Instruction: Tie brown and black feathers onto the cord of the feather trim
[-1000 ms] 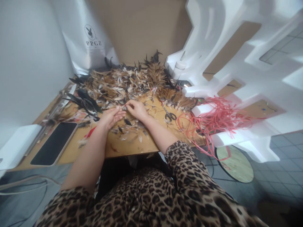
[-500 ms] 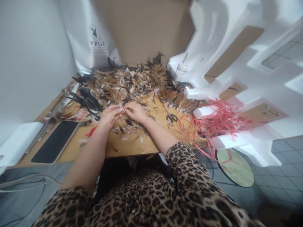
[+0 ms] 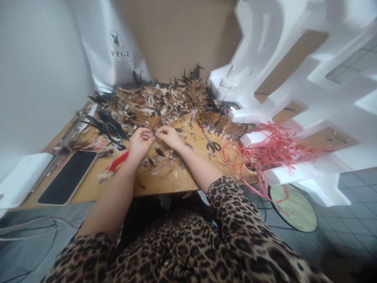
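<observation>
My left hand (image 3: 141, 144) and my right hand (image 3: 170, 138) meet over the table, thumbs and fingers pinched together. Between their tips is the base of a small bunch of brown feathers (image 3: 153, 121), its fluffy tops pointing away from me. Just beyond my hands spreads a heap of brown, white and black feathers (image 3: 165, 96). Long black feathers (image 3: 107, 125) lie to the left of my left hand. A red strip (image 3: 118, 160) is beside my left forearm. Loose small feathers (image 3: 160, 152) are scattered on the tabletop below my hands.
Black-handled scissors (image 3: 213, 146) rest right of my hands. A tangle of pink-red ribbon (image 3: 273, 147) hangs over white foam pieces (image 3: 282, 175). At the left lie a phone (image 3: 68, 177) and a white box (image 3: 28, 175). A silvery bag (image 3: 119, 67) stands behind the feathers.
My left hand has shifted slightly right and turned, its fingers more curled, uncovering more of the red strip. My right hand stays almost in place, still pinching at the feathers.
</observation>
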`<state>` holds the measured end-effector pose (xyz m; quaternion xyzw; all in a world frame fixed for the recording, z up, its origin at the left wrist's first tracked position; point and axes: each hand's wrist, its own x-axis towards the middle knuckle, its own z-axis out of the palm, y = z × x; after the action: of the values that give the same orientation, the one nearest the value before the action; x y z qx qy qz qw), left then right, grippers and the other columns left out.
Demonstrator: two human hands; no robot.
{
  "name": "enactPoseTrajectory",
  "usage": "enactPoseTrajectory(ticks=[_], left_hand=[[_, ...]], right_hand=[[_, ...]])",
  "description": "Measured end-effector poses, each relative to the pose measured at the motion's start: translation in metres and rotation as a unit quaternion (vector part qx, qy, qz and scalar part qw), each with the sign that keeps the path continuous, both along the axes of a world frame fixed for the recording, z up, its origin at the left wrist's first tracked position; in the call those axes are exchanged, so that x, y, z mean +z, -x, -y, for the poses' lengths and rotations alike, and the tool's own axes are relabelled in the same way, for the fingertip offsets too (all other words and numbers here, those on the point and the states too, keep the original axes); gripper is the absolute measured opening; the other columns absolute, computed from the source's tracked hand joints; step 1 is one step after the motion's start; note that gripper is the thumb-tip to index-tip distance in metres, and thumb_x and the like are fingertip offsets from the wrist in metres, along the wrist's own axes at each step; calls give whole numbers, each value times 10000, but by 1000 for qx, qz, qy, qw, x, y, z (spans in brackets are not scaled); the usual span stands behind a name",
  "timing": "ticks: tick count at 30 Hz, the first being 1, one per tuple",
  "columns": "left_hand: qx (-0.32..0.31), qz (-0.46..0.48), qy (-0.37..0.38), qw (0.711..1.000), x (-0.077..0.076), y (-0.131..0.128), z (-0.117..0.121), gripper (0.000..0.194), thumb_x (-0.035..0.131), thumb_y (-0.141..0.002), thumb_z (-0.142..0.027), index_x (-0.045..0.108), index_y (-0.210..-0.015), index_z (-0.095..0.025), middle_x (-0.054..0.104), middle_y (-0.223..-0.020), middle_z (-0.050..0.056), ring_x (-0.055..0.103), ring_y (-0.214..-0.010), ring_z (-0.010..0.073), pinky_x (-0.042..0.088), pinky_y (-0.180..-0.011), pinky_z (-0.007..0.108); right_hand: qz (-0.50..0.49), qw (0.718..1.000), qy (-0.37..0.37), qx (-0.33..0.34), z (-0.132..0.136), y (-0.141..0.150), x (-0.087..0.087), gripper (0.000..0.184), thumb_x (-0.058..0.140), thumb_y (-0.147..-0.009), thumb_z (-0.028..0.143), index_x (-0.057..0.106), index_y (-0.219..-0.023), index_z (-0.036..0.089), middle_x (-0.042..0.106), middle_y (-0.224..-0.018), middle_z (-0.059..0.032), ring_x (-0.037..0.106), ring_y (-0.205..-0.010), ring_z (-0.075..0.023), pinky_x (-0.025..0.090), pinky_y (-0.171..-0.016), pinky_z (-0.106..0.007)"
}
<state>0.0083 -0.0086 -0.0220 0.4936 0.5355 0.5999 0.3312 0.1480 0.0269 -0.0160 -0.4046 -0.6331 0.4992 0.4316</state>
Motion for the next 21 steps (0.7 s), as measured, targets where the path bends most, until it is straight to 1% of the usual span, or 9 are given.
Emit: enactPoseTrajectory(ticks=[3, 5, 8, 12, 14, 17, 21], left_hand=[[-33, 79, 33, 996, 1, 0, 1, 348, 756, -486, -213, 574, -777, -151, 603, -615, -19, 573, -558, 103, 445, -542, 212], [-34, 109, 63, 991, 2, 0, 3, 347, 776, -495, -272, 599, -760, -137, 631, -639, 5, 591, -557, 120, 425, -486, 208], [-23, 116, 78, 990, 5, 1, 5, 343, 797, -490, -295, 621, -731, -125, 650, -624, 20, 596, -536, 125, 398, -447, 194], [-27, 98, 73, 992, 8, 2, 7, 317, 797, -505, -283, 631, -721, -121, 616, -517, 4, 536, -431, 95, 348, -393, 176], [-28, 83, 70, 994, 8, 2, 7, 302, 787, -526, -283, 634, -730, -121, 613, -500, 6, 520, -400, 89, 339, -376, 175], [-34, 74, 73, 994, 7, 1, 7, 284, 771, -546, -273, 627, -740, -124, 631, -514, 21, 554, -407, 110, 389, -389, 189], [-33, 103, 67, 992, 7, -2, 7, 260, 764, -536, -229, 608, -715, -123, 655, -558, 35, 627, -491, 140, 468, -458, 208]], right_hand=[[-32, 999, 25, 21, -1, 0, -2, 124, 608, -702, 231, 604, -775, 132, 575, -574, 51, 506, -530, -68, 400, -578, -192], [-46, 998, 35, 36, 0, -1, -1, 105, 604, -697, 217, 587, -760, 134, 590, -571, 46, 531, -537, -76, 418, -593, -198], [-59, 996, 46, 51, 3, -1, 3, 87, 602, -697, 206, 568, -741, 139, 602, -562, 43, 557, -549, -80, 436, -616, -203], [-61, 995, 54, 55, 6, -2, 8, 107, 608, -700, 222, 563, -755, 143, 612, -566, 42, 573, -565, -82, 450, -636, -209], [-51, 996, 45, 53, 7, -2, 9, 120, 613, -700, 239, 562, -750, 143, 612, -575, 40, 570, -568, -82, 447, -632, -209], [-32, 999, 17, 40, 6, -3, 9, 133, 624, -692, 255, 557, -725, 144, 605, -593, 43, 551, -567, -80, 430, -608, -203], [-14, 1000, -10, 26, 4, -4, 8, 125, 629, -683, 247, 572, -701, 137, 595, -602, 46, 529, -567, -70, 407, -590, -189]])
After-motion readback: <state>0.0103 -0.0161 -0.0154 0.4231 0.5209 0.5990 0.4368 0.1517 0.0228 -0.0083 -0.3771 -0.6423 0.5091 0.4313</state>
